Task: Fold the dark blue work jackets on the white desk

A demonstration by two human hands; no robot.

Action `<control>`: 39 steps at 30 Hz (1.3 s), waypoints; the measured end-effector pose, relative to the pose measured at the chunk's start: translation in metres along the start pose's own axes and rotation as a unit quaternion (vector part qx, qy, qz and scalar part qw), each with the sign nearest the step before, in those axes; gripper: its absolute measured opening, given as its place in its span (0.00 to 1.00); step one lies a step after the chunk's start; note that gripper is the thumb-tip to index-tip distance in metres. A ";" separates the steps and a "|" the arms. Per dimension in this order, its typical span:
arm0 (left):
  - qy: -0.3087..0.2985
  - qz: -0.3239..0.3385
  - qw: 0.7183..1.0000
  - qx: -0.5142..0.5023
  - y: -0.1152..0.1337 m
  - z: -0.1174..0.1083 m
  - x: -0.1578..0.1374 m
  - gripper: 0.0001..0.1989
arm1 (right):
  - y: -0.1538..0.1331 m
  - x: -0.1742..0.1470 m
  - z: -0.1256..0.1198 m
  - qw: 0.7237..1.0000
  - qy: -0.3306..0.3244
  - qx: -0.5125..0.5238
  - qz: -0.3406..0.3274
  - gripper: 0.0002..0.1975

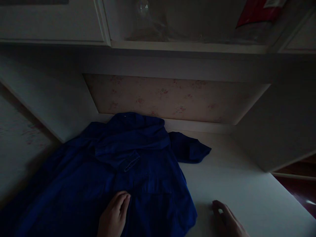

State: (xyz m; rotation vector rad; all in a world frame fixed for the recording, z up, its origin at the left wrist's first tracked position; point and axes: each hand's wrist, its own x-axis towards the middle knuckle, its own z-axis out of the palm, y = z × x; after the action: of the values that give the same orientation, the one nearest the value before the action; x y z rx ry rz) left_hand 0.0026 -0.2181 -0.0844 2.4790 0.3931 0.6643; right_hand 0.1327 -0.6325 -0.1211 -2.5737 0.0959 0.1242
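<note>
While my left hand point(114, 214) presses flat, fingers spread, pinning the dark blue cotton shirt point(118, 177), my right hand point(228, 220) rests open on the white surface point(247, 184).

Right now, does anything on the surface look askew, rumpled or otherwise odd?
Yes. The blue shirt lies crumpled rather than flat, one sleeve flung out to the right and its left side drooping off the white tabletop. The left hand rests on it; the right hand lies on bare tabletop.

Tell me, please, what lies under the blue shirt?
The blue shirt lies on a white table, bare to its right. The left hand rests on top. Anything beneath the cloth is covered.
</note>
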 end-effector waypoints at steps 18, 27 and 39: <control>-0.024 0.052 0.998 0.038 0.009 -0.004 -0.003 0.12 | 0.004 0.000 0.008 0.992 0.027 -0.095 -0.074 0.25; -0.014 0.063 0.997 0.043 0.008 -0.002 -0.002 0.10 | 0.004 -0.002 0.011 0.986 0.056 -0.127 -0.090 0.22; -0.012 0.066 0.997 0.048 0.014 -0.007 0.000 0.12 | 0.001 -0.002 0.007 0.994 0.049 -0.067 -0.072 0.22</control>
State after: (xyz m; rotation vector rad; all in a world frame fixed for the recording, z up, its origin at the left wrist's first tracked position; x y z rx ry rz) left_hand 0.0004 -0.2265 -0.0715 2.6187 0.2584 0.6820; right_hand 0.1301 -0.6300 -0.1273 -2.7104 -0.0644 -0.0520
